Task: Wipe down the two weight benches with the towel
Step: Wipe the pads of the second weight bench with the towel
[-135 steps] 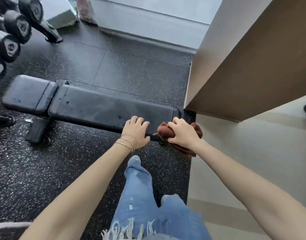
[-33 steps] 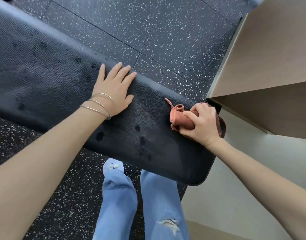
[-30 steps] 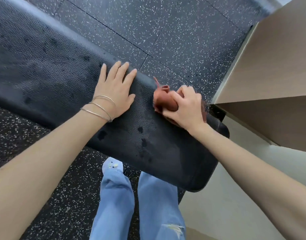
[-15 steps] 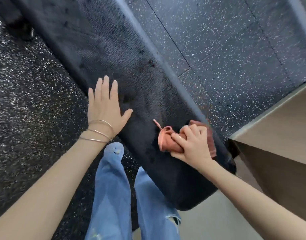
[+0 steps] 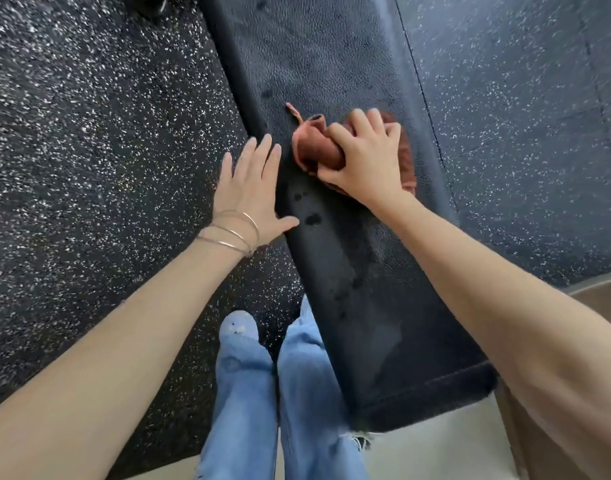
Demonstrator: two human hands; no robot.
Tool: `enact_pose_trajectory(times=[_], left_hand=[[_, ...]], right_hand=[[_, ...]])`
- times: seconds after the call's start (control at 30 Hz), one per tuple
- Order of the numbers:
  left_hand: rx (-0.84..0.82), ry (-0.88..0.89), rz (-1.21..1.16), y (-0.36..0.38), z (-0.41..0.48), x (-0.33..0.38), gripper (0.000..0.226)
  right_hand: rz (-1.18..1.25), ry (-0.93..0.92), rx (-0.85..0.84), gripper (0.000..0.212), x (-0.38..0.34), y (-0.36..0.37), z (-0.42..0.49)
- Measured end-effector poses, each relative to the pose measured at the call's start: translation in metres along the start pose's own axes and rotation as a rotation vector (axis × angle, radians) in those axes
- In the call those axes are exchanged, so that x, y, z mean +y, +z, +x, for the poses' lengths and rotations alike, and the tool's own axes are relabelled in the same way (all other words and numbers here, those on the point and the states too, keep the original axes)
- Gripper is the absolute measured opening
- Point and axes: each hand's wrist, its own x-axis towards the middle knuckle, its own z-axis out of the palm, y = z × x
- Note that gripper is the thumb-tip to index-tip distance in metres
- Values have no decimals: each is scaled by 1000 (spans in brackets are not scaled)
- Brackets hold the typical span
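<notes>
Running up the frame between wide strips of speckled floor (image 5: 89,140), the black bench (image 5: 331,64) is showing bare padded surface beyond the hands, its far end cut off at the top. The right hand (image 5: 363,161) is pressing the towel (image 5: 314,147) mid-pad, fingers closed around it and hiding most of it; the left hand (image 5: 252,192) is lying flat with fingers spread at the pad's left edge.

A gym: black padded bench (image 5: 331,81) on speckled rubber floor (image 5: 89,133)

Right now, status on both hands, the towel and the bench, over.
Right hand bunched on towel, pressing it to bench. Left hand flat, open, on bench's near edge. Wet spots on the pad. Nothing in the way.
</notes>
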Motion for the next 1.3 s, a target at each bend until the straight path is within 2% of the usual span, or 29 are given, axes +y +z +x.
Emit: enact_pose_trajectory(times=[0.1, 0.2, 0.3, 0.4, 0.43, 0.53, 0.63, 0.7, 0.8, 0.9, 1.0, 1.07, 1.2, 1.27, 1.3], left_hand=[[-23, 31, 7, -1, 12, 0, 113], [-19, 52, 0, 1, 12, -1, 112], [0, 63, -22, 4, 12, -5, 112], [14, 78, -31, 6, 13, -5, 112], [14, 79, -26, 6, 12, -5, 112], [19, 74, -2, 7, 11, -5, 111], [28, 81, 23, 5, 10, -3, 110], [28, 82, 46, 4, 9, -3, 109], [31, 101, 73, 3, 8, -1, 106], [62, 122, 60, 6, -2, 1, 94], [81, 236, 69, 20, -26, 10, 81], [96, 265, 45, 28, -34, 10, 78], [164, 131, -205, 40, -40, -3, 85], [78, -45, -540, 50, -46, 3, 89], [-25, -181, -810, 53, -48, 9, 91]], right_hand=[[49, -24, 21, 40, 11, 1, -84], [57, -89, -69, 47, 21, -1, -188], [41, -107, -123, 47, 22, 1, -222], [14, -127, -56, 44, 16, 2, -180], [-1, -78, -22, 42, 12, 2, -155], [-37, 226, 60, 47, 0, 4, -61], [-54, 363, 13, 54, -6, 4, -5], [-29, 277, -4, 50, -5, 1, -24], [-13, 127, 0, 42, -4, -3, -117], [7, 65, -57, 48, -4, -4, -223], [0, -68, -179, 58, -7, -1, -307], [-19, -150, -187, 51, -14, 1, -327], [-49, -292, -77, 43, -45, 15, -255], [-108, -333, -40, 49, -65, 27, -201], [-129, -320, -36, 52, -72, 30, -183]])
